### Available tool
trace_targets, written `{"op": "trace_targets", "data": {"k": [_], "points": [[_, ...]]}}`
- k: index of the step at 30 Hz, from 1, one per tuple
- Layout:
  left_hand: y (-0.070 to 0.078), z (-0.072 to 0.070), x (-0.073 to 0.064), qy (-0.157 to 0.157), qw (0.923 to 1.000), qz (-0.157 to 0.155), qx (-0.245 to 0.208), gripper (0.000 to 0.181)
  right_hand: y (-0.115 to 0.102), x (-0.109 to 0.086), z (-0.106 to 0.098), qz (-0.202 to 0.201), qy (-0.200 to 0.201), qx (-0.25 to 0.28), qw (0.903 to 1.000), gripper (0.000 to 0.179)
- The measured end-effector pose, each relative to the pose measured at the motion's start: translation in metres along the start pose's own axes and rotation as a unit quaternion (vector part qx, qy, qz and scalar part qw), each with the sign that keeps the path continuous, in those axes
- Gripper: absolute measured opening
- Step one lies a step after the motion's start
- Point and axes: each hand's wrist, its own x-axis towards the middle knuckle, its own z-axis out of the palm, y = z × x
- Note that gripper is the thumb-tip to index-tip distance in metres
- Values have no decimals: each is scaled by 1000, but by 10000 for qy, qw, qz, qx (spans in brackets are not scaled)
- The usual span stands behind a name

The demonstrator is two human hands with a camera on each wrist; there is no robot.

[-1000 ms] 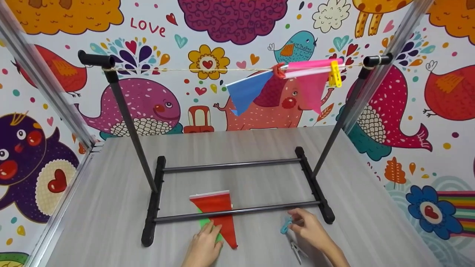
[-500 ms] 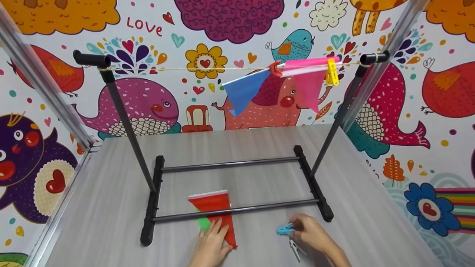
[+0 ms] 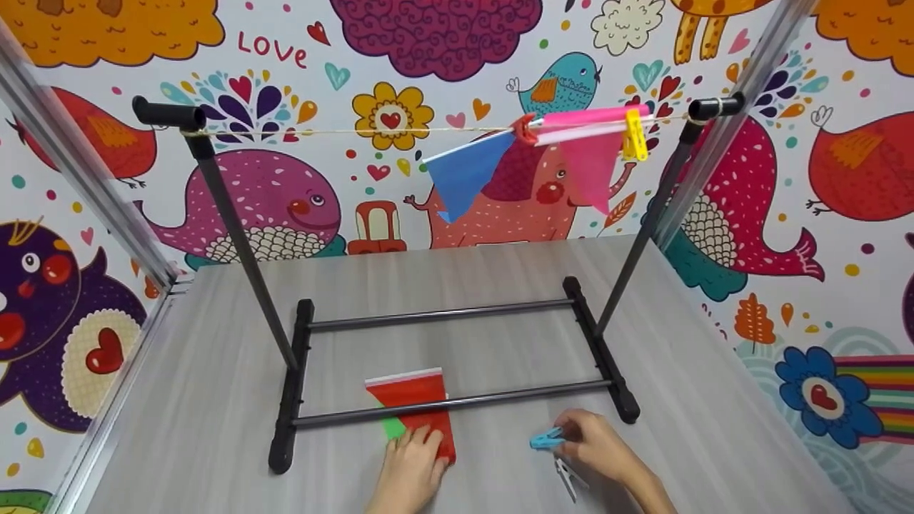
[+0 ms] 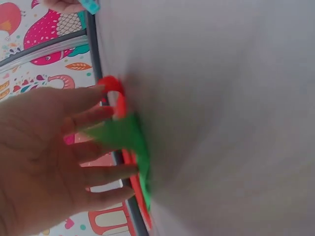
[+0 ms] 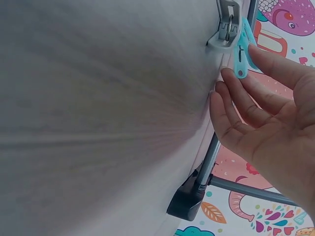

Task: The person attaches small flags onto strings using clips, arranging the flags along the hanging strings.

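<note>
My left hand [image 3: 412, 464] rests on a red pennant flag [image 3: 428, 407] on the table, its fingers spread. A green flag [image 3: 393, 427] shows from under the red one. In the left wrist view the red flag [image 4: 113, 84] curls up at the thumb, and the green flag [image 4: 132, 135] bulges up near the fingers. My right hand [image 3: 600, 446] pinches a light blue clothespin [image 3: 546, 439] between thumb and fingers, close over the table. A grey-white clothespin [image 3: 568, 478] lies just below that hand; its spring shows in the right wrist view.
A black rack [image 3: 457, 402] stands on the table, its front bar crossing over the flags. A string [image 3: 328, 131] spans its posts. On it hang a blue flag [image 3: 468, 175] and a pink flag [image 3: 589, 164], with a red clothespin [image 3: 525, 130] and a yellow clothespin [image 3: 634, 135].
The right hand has turned the blue clothespin from upright to sideways, pointing left. The left hand has shifted right onto the red flag, and the flag's lower tip has drawn up at the thumb.
</note>
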Motion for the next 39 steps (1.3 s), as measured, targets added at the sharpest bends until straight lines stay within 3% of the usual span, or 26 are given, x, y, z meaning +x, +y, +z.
{"op": "trace_targets", "data": {"k": [4,7,10,12,16,23,28,39], "points": [[-8,-10,7,810,9965,55,-206,19,0,0,0,-32,57,-37,10000,21],[-23,-19,19,1647,9859,165,-246,13,1,2,1,-109,105,-76,9999,21],[-42,-28,31,2106,9772,103,-255,14,0,4,1,-228,242,-84,9994,23],[-53,-34,38,2072,9778,-123,-291,16,-2,5,1,-268,377,2,9989,24],[-70,-44,50,1596,9851,-567,-295,22,-6,7,-2,-151,641,326,9973,26],[-83,-47,64,892,9924,-801,270,21,-13,9,-4,74,771,712,9944,27],[-90,-44,67,799,9906,-877,687,12,-12,9,-2,122,670,746,9949,26],[-96,-39,66,1052,9890,-662,802,6,-15,5,-3,235,851,872,9923,26]]}}
